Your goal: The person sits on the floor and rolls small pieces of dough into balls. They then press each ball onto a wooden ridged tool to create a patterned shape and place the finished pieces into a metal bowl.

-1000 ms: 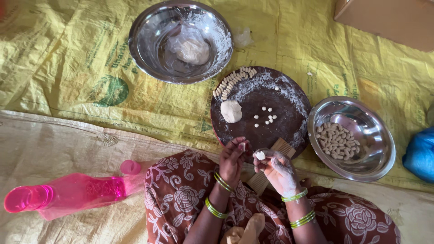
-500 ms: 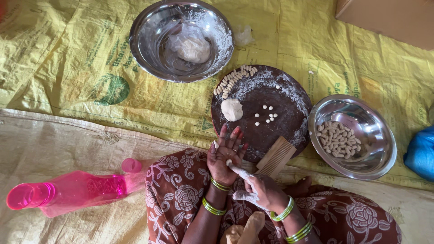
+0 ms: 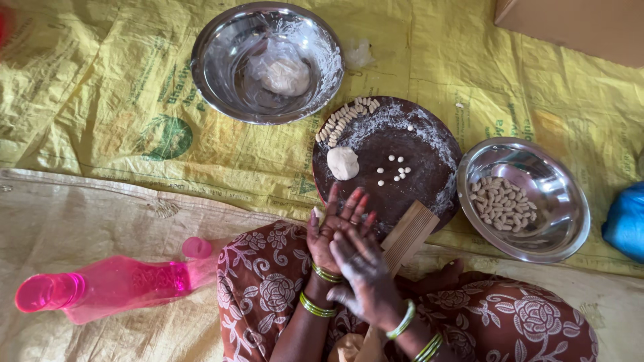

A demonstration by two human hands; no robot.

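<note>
My left hand lies palm up with its fingers spread, at the near edge of a dark round floured board. My right hand presses flat across its palm. The small dough piece is hidden between the two palms. A ridged wooden paddle leans against the board just right of my hands. On the board sit a dough ball, several tiny dough pellets and a row of shaped pieces.
A steel bowl with several shaped pieces stands right of the board. A larger steel bowl holding wrapped dough stands behind. A pink bottle and its cap lie at my left. A blue object is at the right edge.
My right hand carried a small dough piece from beside the paddle onto my left palm. The left hand opened flat, and the right hand now lies across it.
</note>
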